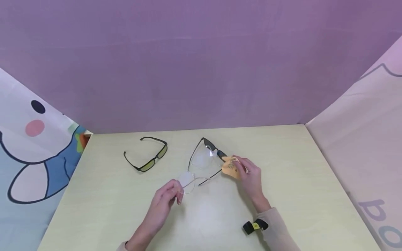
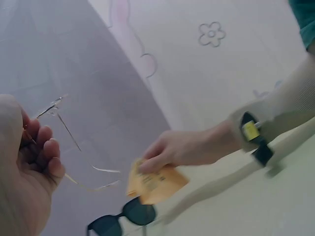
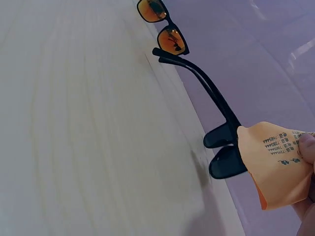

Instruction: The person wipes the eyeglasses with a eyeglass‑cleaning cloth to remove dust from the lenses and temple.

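My left hand (image 1: 163,198) pinches a pair of thin wire-framed glasses with clear round lenses (image 1: 186,178) at one side, above the table. An orange cleaning cloth (image 1: 230,168) with dark printed text is gripped between the thumb and fingers of my right hand (image 1: 251,176), apart from the clear lenses. Just beyond the cloth, black sunglasses (image 1: 209,144) rest on the table with temples unfolded, partly hidden by the cloth and the clear glasses. In the right wrist view, the cloth (image 3: 275,162) overlaps the sunglasses (image 3: 229,160); whether they touch I cannot tell.
Another pair of black-framed glasses with yellow-green lenses (image 1: 147,165) lies unfolded at the left of the pale wooden table (image 1: 103,209). A purple curtain (image 1: 201,69) stands along the back edge, with printed sheets at both sides. A black strap with a yellow tag (image 1: 255,226) hangs by my right sleeve.
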Available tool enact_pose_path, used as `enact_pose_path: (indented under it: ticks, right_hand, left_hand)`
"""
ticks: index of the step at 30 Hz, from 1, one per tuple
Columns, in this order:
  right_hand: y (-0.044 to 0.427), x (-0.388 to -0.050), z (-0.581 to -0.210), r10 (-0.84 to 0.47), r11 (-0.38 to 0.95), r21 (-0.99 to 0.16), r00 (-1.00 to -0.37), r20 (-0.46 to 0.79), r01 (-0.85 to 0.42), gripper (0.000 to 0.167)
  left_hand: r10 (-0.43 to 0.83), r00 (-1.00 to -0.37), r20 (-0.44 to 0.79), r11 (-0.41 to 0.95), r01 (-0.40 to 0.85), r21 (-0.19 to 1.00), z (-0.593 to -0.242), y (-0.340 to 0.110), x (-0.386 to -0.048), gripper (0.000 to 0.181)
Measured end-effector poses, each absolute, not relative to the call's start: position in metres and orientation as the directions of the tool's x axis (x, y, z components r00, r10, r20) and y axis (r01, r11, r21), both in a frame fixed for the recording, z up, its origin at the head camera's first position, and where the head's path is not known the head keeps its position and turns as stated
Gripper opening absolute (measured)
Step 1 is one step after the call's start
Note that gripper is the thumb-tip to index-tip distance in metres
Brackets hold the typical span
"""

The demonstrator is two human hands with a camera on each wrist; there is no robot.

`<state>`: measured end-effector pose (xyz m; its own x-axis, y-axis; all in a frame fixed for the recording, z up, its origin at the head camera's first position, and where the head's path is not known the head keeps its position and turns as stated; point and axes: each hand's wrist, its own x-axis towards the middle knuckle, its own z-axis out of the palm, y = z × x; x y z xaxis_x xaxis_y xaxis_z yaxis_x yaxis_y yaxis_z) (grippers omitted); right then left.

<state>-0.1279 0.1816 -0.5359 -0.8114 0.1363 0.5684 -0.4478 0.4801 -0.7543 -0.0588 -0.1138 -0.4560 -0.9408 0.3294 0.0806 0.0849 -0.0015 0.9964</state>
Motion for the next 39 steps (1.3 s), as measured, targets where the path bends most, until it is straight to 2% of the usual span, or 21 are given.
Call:
enact_pose_path:
  ticks: [4,11,16,20,26,30,39]
  right_hand:
    - [0.191,-0.125,-0.539,0.149,0.504,-0.757,-0.822,0.55,-0.415,0.02]
    - [0.199,-0.121,-0.542,0.118,0.532,-0.738,-0.827,0.55,-0.415,0.021]
    - [0.2,-0.117,-0.543,0.118,0.531,-0.743,-0.832,0.542,-0.408,0.02]
    - [0.2,-0.115,-0.546,0.112,0.51,-0.748,-0.83,0.546,-0.424,0.022]
    - [0.199,-0.115,-0.549,0.083,0.495,-0.753,-0.838,0.539,-0.435,0.023]
    - [0.199,-0.114,-0.55,0.079,0.5,-0.751,-0.841,0.536,-0.431,0.022]
    - [0.197,-0.113,-0.551,0.074,0.504,-0.738,-0.829,0.555,-0.449,0.023]
  left_hand:
    - [0.317,-0.947,0.061,0.024,0.072,0.997,-0.458,-0.125,-0.061,0.028]
    - [0.283,-0.954,0.099,0.19,0.156,0.969,-0.472,-0.143,-0.063,0.026]
    - [0.195,-0.973,0.123,0.338,0.185,0.923,-0.481,-0.152,-0.064,0.026]
    - [0.134,-0.962,0.236,0.51,0.271,0.816,-0.49,-0.156,-0.067,0.025]
    - [0.195,-0.87,0.453,0.646,0.462,0.607,-0.509,-0.158,-0.07,0.022]
    - [0.241,-0.838,0.49,0.7,0.5,0.511,-0.517,-0.159,-0.069,0.016]
    - [0.327,-0.811,0.485,0.791,0.516,0.329,-0.528,-0.166,-0.067,0.008]
